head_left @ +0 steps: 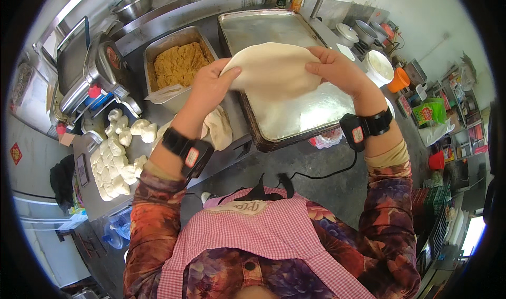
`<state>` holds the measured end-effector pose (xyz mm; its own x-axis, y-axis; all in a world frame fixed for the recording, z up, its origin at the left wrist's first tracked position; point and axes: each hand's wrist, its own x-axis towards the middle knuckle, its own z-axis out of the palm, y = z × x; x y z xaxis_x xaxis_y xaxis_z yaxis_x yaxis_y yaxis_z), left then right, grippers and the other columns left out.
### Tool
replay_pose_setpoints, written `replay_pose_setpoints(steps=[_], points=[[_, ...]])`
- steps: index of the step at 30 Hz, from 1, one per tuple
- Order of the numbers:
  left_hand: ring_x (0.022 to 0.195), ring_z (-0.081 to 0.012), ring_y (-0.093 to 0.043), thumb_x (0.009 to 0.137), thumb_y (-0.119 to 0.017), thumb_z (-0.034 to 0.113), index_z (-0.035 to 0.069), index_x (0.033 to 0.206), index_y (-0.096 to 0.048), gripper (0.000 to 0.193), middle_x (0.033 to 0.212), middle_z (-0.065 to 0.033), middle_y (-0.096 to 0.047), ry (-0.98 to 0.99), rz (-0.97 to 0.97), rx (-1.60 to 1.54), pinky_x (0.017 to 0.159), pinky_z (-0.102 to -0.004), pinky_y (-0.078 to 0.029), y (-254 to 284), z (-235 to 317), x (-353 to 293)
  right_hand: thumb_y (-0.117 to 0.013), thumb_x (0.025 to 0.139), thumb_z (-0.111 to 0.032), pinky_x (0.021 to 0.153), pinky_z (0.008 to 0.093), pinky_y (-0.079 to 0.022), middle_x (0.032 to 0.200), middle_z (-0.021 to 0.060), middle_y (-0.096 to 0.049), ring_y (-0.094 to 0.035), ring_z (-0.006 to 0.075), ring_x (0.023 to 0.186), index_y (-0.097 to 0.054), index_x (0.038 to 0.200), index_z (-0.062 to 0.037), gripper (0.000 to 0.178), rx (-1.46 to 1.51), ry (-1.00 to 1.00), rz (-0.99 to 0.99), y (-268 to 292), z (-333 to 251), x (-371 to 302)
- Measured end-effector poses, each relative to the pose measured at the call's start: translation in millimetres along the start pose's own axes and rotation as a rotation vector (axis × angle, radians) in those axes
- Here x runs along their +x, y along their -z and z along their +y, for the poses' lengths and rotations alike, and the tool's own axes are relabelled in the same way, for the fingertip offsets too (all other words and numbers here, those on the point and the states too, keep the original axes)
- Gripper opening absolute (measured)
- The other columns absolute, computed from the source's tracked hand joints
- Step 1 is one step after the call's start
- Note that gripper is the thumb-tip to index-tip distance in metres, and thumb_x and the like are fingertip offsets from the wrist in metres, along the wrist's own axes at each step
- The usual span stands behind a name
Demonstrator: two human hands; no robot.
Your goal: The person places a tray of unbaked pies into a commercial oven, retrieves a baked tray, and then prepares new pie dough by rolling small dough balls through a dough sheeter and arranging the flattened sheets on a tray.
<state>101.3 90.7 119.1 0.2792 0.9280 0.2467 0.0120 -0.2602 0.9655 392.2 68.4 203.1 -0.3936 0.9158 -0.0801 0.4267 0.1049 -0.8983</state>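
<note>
Left hand (210, 86) and right hand (336, 69) pinch the dough sheet (271, 67) at opposite edges, apparently keeping it spread; tray (303, 114) lies below.

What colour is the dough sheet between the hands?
The dough sheet is creamy white, shown in the head view.

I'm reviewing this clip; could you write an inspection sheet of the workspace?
Surface: worktop, dough pieces grouped on its left part.
Job's things: pale dough sheet, blurred toward its lower edge, held above a metal tray; tub of brown mass to the tray's left.
Clutter: metal appliance near the dough pieces.
Hands: left hand and right hand grip opposite sides of the sheet.
Cables: dark cable near the right wrist device.
Surroundings: orange bucket, white bucket and pots to the right.
</note>
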Motion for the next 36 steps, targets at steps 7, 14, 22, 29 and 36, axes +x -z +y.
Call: replay_pose_setpoints(steps=[7, 14, 22, 29, 36], points=[[0.108, -0.0323, -0.056, 0.088, -0.057, 0.019, 0.009, 0.112, -0.062, 0.026, 0.103, -0.0141, -0.063, -0.315, -0.442, 0.913, 0.110, -0.0495, -0.027, -73, -63, -20, -0.054, 0.087, -0.006, 0.084, 0.0346, -0.049, 0.106, 0.0135, -0.064, -0.063, 0.0272, 0.098, -0.062, 0.114, -0.0086, 0.028, -0.684, 0.032, -0.056, 6, 121, -38], [0.123, -0.0309, -0.044, 0.087, -0.057, 0.022, 0.009, 0.116, -0.061, 0.032, 0.122, -0.0159, -0.052, -0.364, -0.609, 0.984, 0.111, -0.0504, -0.022, -87, -63, -53, -0.051, 0.078, 0.002, 0.102, 0.0401, -0.039, 0.125, 0.0098, -0.057, -0.046, 0.0354, 0.123, -0.064, 0.113, -0.0126, 0.040, -0.744, 0.195, -0.140, 7, 174, -60], [0.113, -0.0320, -0.048, 0.081, -0.064, 0.030, 0.004, 0.112, -0.063, 0.040, 0.112, -0.0155, -0.055, -0.328, -0.543, 0.962, 0.110, -0.0478, -0.025, -89, -56, -59, -0.051, 0.085, -0.011, 0.106, 0.0446, -0.033, 0.131, 0.0141, -0.051, -0.039, 0.0386, 0.127, -0.057, 0.122, -0.0113, 0.037, -0.774, 0.283, -0.097, -4, 159, -55], [0.092, -0.0274, -0.055, 0.079, -0.067, 0.019, 0.004, 0.102, -0.064, 0.028, 0.089, -0.0094, -0.057, -0.486, -0.591, 0.889, 0.101, -0.0436, -0.038, -93, -64, -64, -0.051, 0.091, -0.032, 0.105, 0.0489, -0.030, 0.135, 0.0160, -0.045, -0.036, 0.0396, 0.128, -0.054, 0.124, -0.0082, 0.041, -0.771, 0.498, -0.328, -63, 152, -38], [0.085, -0.0272, -0.057, 0.081, -0.060, 0.014, 0.008, 0.111, -0.060, 0.030, 0.081, -0.0087, -0.058, -0.441, -0.620, 0.880, 0.082, -0.0380, -0.046, -96, -63, -69, -0.053, 0.090, -0.039, 0.103, 0.0479, -0.033, 0.132, 0.0258, -0.044, -0.040, 0.0424, 0.123, -0.046, 0.126, 0.0034, 0.056, -0.926, 0.290, 0.093, -57, 162, -15]])
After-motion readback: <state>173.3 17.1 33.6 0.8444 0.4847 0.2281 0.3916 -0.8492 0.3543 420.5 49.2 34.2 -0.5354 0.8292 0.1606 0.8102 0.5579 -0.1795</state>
